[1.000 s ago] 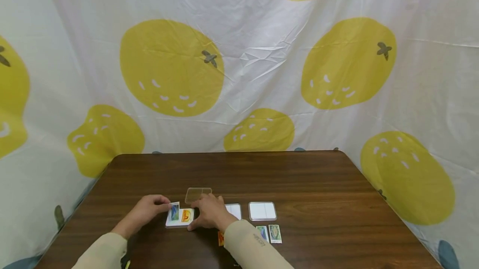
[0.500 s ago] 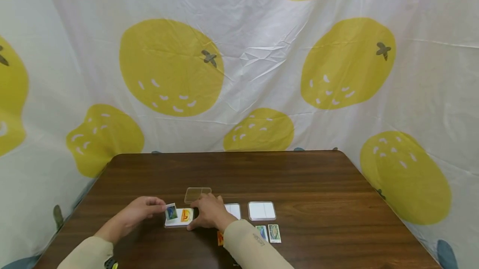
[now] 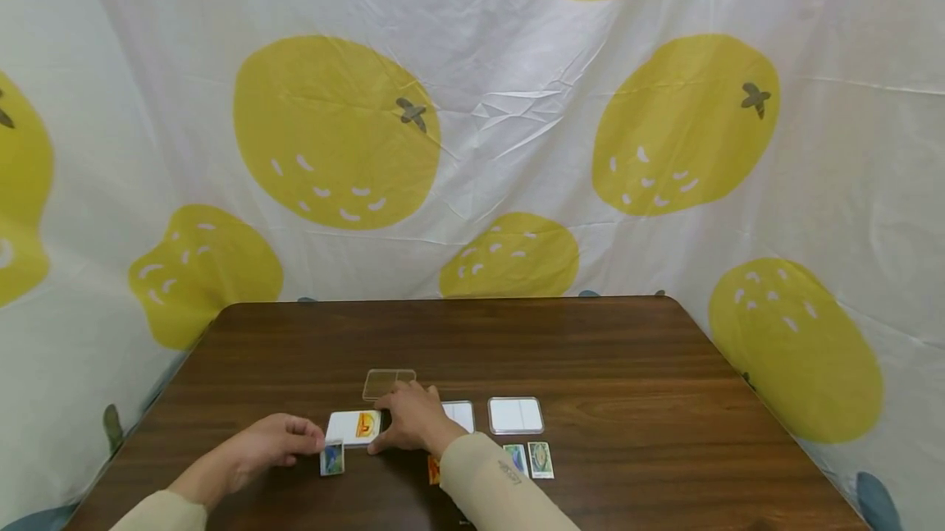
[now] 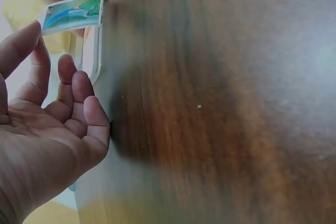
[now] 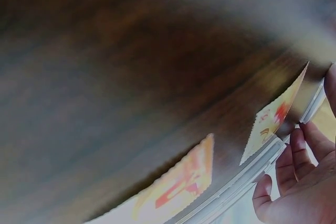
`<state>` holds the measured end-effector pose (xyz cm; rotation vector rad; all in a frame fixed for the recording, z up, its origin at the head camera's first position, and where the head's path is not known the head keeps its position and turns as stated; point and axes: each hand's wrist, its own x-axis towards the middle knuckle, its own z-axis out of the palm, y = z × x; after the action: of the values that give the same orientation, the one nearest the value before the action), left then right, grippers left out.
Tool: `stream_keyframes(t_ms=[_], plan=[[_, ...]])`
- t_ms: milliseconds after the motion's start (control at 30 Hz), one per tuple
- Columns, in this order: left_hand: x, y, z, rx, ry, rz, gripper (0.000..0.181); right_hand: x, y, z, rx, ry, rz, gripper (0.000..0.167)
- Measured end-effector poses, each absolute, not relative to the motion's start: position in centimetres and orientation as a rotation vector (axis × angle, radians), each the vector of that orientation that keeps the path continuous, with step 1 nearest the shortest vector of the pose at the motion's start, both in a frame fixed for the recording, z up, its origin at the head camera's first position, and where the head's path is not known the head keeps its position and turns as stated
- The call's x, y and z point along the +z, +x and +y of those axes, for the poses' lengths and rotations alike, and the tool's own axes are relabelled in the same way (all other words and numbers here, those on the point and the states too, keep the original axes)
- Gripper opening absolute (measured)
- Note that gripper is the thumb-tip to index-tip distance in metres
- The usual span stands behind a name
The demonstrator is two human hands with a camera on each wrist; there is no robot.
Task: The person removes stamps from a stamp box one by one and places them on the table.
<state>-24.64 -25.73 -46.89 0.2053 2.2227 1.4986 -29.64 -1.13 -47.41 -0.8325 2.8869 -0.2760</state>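
Observation:
Between thumb and forefinger, my left hand (image 3: 273, 445) pinches a blue-green postage stamp (image 3: 332, 459) by its edge, just in front of a flat white-lined case (image 3: 342, 426). In the left wrist view the stamp (image 4: 73, 14) is raised off the table and the other fingers are loosely curled. An orange-yellow stamp (image 3: 367, 424) lies in the right half of the case. My right hand (image 3: 417, 416) holds the right side of that case, thumb at the near edge and forefinger at the far edge. It partly hides a second white-lined case (image 3: 461, 414).
A clear lid (image 3: 380, 383) lies behind the first case. To the right sits a third white-lined case (image 3: 516, 415). In front of it lie two greenish stamps (image 3: 540, 460). An orange stamp (image 3: 433, 469) is partly hidden by my right sleeve (image 3: 490, 473). A fruit-print cloth hangs behind the table (image 3: 627, 367).
My left hand has lifted the blue-green stamp off the left half of the case and brought it toward me, in front of the case. My right hand has stayed in place.

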Motion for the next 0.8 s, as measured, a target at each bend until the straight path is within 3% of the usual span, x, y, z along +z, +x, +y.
stream_keyframes(t_ms=[433, 800], plan=[[-47.7, -24.0, -24.9, 1.291, 0.173, 2.502, 0.014, -47.6, -29.7, -1.1, -0.273, -0.854, 2.921, 0.065], [-48.3, -23.4, -24.9, 1.192, 0.444, 2.709, 0.009, -47.6, -29.6, -1.1, -0.280, -0.856, 2.911, 0.065]])
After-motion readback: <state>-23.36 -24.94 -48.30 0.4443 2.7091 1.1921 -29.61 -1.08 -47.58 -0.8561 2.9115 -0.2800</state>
